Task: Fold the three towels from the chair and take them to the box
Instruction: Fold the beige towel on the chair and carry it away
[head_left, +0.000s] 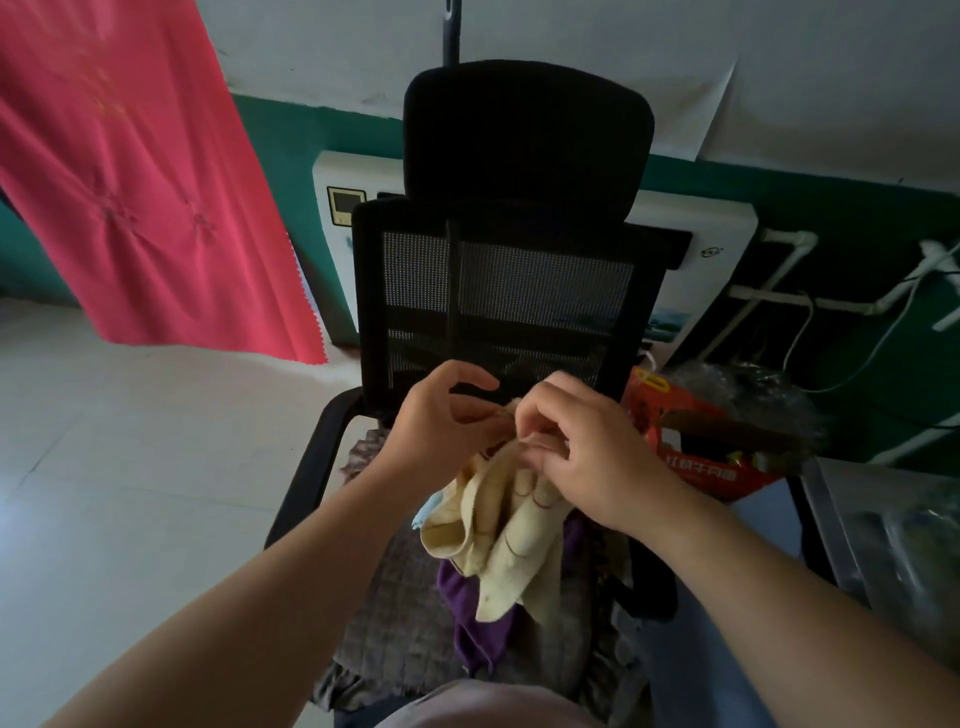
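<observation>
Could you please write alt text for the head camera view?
Both hands, left hand and right hand, pinch the top edge of a cream towel above a black mesh chair, where a purple towel lies.

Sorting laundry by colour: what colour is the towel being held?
Cream towel with thin reddish lines, head view.

Both hands, left hand (441, 431) and right hand (587, 457), pinch a cream towel (506, 545) above the chair (509, 291).
</observation>
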